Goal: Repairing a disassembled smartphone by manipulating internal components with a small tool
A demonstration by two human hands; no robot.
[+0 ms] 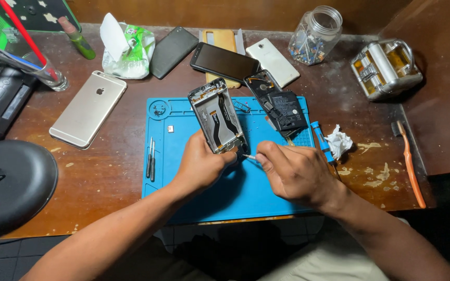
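Left grip [200, 165] clamps the phone frame [217, 115]; right grip [294, 171] pinches a small tool [249, 156]. I'd steady that frame, pressing lightly.

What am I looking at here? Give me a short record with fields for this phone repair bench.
Setting: brown wooden table with a blue repair mat
Left hand: grips the lower end of an opened phone frame
Right hand: holds a thin metal tool, tip at the frame's lower end
On mat: two small screwdrivers, black phone back with battery
Nearby: gold phone face down, glass jar, crumpled tissue
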